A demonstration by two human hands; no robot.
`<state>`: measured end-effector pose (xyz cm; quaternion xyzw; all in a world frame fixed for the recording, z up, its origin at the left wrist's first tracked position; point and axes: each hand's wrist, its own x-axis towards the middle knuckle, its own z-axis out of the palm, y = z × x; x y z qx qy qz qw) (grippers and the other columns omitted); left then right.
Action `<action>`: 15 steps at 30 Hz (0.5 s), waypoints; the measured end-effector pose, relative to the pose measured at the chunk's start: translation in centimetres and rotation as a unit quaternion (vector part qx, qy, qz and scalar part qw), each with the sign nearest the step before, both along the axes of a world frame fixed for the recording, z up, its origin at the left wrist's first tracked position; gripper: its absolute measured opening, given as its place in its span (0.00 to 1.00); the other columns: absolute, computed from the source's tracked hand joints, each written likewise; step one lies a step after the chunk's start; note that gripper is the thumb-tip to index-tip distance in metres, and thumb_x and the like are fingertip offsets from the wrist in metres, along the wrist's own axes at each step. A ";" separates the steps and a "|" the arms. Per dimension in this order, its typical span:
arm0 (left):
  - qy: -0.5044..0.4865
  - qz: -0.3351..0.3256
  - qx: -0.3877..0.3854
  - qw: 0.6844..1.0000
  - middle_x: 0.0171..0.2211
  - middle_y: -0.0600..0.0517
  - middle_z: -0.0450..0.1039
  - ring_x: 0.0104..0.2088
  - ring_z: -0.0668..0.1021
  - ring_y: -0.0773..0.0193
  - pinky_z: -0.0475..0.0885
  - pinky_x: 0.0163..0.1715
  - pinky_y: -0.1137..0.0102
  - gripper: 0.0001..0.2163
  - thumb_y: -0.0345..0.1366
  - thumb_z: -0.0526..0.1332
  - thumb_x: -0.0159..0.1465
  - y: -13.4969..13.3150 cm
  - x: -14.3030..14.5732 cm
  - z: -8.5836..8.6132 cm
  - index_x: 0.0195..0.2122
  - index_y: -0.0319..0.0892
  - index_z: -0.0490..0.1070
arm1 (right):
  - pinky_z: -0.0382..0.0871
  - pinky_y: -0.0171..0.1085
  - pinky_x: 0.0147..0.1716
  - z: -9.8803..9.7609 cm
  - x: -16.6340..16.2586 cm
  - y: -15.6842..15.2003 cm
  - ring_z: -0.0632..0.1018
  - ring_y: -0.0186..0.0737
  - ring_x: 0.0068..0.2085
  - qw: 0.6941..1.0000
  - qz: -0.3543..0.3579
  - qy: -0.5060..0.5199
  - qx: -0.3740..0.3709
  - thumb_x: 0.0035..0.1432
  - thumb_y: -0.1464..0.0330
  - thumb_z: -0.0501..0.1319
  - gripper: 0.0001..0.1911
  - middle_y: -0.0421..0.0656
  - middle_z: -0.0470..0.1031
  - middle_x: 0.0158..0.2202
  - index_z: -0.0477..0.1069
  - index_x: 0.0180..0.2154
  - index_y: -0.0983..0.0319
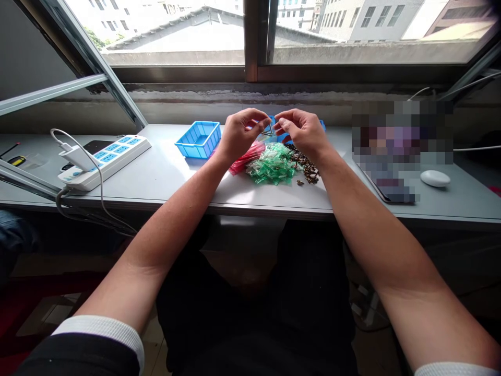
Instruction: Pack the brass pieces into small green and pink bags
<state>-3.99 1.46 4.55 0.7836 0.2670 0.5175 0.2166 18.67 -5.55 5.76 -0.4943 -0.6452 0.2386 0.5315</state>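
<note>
Small piece (268, 130) at the fingertips, over the table (172, 180)

The left hand (243, 134) and right hand (303, 131) face each other, palms inward, tips near one another. The left thumb and forefinger close on the piece (metallic in look, too small to identify), which lies just below their tips. The right thumb and fingers are bent toward it from the other side; whether they touch or grip anything cannot be told.

Beneath the hands lie three heaps: red pile (247, 159) at left, green pile (273, 166) in the middle, brown pile (310, 168) at right, under the right wrist. Green touches red, and brown borders green. A blue bin (200, 140) stands left of the left hand; a second bin (286, 138) is partly hidden behind the right hand. Farther out, a power strip (111, 156) sits at left and a white mouse (435, 178) at right.
</note>
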 end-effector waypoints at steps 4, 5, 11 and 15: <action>-0.011 0.003 -0.011 1.000 0.44 0.48 0.93 0.44 0.90 0.56 0.88 0.53 0.56 0.09 0.47 0.75 0.81 0.0 0.3 -0.2 0.45 0.49 0.90 | 0.97 0.57 0.49 0.2 -0.5 -1.1 0.94 0.56 0.48 0.994 0.094 0.017 -0.046 0.66 0.46 0.90 0.25 0.47 0.93 0.47 0.89 0.50 0.53; -0.014 0.001 -0.016 1.000 0.44 0.48 0.92 0.44 0.90 0.56 0.88 0.52 0.57 0.10 0.47 0.75 0.81 0.1 0.3 -0.3 0.45 0.49 0.90 | 0.97 0.58 0.49 0.1 -0.6 -1.1 0.94 0.56 0.47 0.993 0.101 0.018 -0.051 0.63 0.45 0.92 0.27 0.47 0.93 0.46 0.89 0.49 0.53; -0.034 -0.040 -0.086 0.995 0.49 0.44 0.93 0.46 0.92 0.55 0.89 0.46 0.62 0.17 0.51 0.81 0.77 1.3 0.1 -1.0 0.56 0.47 0.85 | 0.99 0.60 0.54 -0.8 -0.3 0.1 0.96 0.58 0.50 0.994 0.040 0.087 -0.049 0.63 0.45 0.92 0.28 0.47 0.92 0.46 0.83 0.45 0.52; -0.025 -0.051 -0.088 0.994 0.50 0.42 0.92 0.49 0.93 0.52 0.93 0.54 0.55 0.15 0.47 0.81 0.76 2.1 0.0 -1.4 0.57 0.48 0.84 | 1.00 0.58 0.56 -0.8 -0.2 0.7 0.97 0.59 0.54 0.993 0.009 0.102 -0.062 0.67 0.48 0.89 0.26 0.47 0.91 0.49 0.79 0.46 0.51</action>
